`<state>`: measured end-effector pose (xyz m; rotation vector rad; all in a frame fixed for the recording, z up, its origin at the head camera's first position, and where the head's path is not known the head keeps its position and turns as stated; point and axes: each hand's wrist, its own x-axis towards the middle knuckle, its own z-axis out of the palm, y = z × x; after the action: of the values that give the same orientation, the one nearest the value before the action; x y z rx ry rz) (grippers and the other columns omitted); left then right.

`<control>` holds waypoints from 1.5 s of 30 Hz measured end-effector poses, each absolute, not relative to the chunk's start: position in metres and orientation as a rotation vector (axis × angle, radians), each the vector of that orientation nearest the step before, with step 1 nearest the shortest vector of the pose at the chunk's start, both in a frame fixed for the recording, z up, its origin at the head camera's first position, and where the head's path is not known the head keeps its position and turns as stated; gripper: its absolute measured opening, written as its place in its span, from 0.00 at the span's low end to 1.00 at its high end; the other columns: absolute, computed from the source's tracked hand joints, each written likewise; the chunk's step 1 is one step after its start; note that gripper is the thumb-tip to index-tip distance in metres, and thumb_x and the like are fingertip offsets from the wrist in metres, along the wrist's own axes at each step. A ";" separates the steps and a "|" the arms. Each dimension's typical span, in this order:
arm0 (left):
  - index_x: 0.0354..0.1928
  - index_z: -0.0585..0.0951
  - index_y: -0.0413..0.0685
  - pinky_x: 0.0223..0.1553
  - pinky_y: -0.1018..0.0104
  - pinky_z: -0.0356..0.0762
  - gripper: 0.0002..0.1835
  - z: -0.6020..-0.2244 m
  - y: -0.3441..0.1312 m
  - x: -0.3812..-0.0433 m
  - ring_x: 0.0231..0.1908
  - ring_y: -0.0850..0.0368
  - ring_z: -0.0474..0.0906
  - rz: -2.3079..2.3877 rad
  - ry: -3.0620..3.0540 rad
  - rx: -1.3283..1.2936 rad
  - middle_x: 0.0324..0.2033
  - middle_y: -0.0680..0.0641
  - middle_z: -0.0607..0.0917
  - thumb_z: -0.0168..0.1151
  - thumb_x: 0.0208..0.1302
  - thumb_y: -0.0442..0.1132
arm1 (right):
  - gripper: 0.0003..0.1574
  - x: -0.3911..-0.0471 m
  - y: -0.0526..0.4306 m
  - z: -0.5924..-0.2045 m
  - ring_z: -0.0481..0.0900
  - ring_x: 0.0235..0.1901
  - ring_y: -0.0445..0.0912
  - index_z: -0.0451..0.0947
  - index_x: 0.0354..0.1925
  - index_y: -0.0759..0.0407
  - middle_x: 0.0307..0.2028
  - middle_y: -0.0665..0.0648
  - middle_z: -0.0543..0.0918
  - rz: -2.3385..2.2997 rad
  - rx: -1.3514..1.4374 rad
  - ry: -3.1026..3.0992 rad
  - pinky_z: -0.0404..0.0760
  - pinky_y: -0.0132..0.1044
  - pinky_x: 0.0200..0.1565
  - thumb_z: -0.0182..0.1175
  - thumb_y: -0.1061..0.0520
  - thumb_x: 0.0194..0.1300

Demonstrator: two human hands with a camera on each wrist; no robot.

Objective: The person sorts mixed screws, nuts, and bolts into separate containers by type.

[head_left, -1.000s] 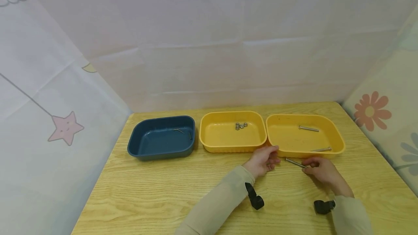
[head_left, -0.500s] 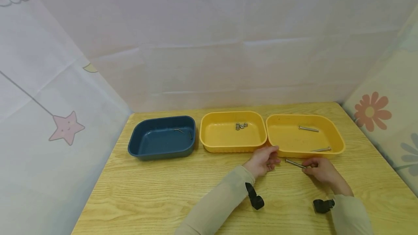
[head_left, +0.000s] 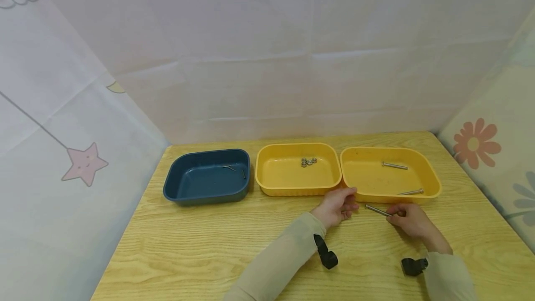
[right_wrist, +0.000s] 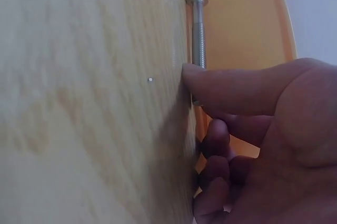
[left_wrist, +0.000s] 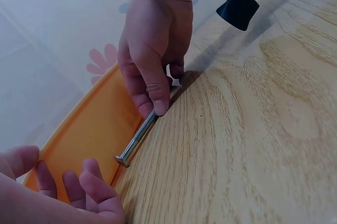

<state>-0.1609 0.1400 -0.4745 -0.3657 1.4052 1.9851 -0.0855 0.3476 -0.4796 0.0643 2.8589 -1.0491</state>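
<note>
Between thumb and fingers, my right hand [head_left: 411, 219] pinches a long silver bolt [head_left: 377, 210] by its far end, close over the tabletop. Its flat round head points left, toward my other hand, and thread shows along the shank [right_wrist: 198, 40] in the right wrist view. Just behind it stands the right yellow bin [head_left: 388, 198], with two more long bolts [head_left: 394, 165] lying inside. My left hand [head_left: 333, 207] is at that bin's front left corner, thumb and forefinger pinching the rim, the other fingers loosely curled beside the wall.
A middle yellow bin [head_left: 280, 175] holding several nuts [head_left: 309, 162] stands beside the right one. Farther left is a dark blue bin [head_left: 200, 184] with a few small thin screws [head_left: 229, 167]. Behind the wooden table [head_left: 175, 245] hangs a pale cloth [head_left: 267, 59].
</note>
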 end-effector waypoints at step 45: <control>0.33 0.82 0.48 0.26 0.71 0.68 0.08 -0.478 0.138 -0.162 0.27 0.57 0.78 1.979 1.358 -0.357 0.26 0.52 0.80 0.66 0.61 0.44 | 0.05 -0.067 0.342 -0.453 0.62 0.23 0.32 0.81 0.33 0.61 0.28 0.50 0.80 -0.921 -0.229 2.922 0.64 0.30 0.26 0.59 0.63 0.64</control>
<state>-0.1619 0.1377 -0.4777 -0.3573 1.3578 1.9792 -0.0672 0.3425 -0.4533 -0.2292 2.9219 -0.9211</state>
